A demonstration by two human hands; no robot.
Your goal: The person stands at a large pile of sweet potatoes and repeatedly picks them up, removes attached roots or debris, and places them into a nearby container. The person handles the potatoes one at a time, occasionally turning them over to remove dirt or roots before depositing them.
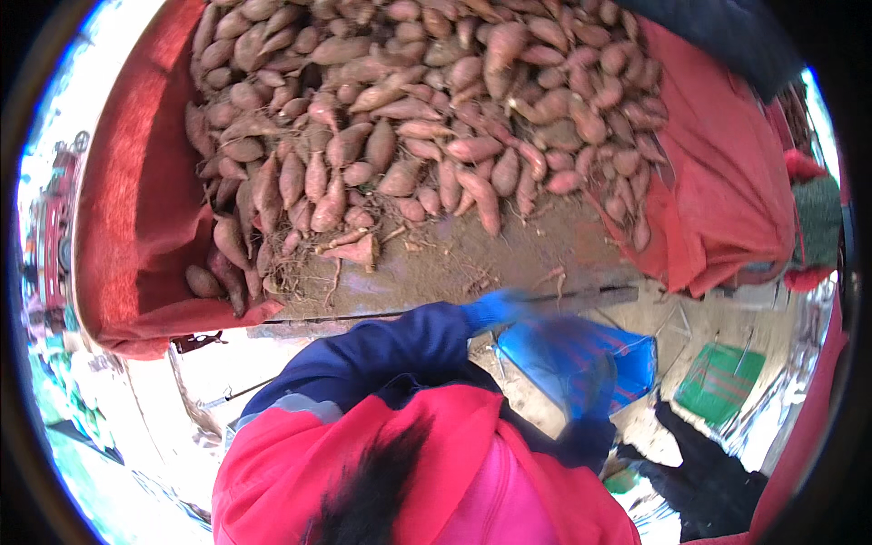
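Note:
My left hand [498, 310], in a blue glove, reaches across my body to the front edge of the truck-bed-like platform [454, 263]. My right hand [590, 389], gloved in blue too, hangs over the near side of a blue crate [631, 356]. Both hands are smeared by motion, so their fingers and anything in them cannot be made out. Blurred reddish streaks show between the hands, over the crate. Beyond them a large heap of sweet potatoes [400, 118] lies on the soil-covered platform; a broken piece [354, 251] rests near its front edge.
Red cloth hangs over the left side [136, 200] and the right side [727, 163] of the platform. A green crate [722, 381] stands on the ground at right. Dark clothing of another person [727, 32] shows at the upper right, and a black shape [699, 472] at the lower right.

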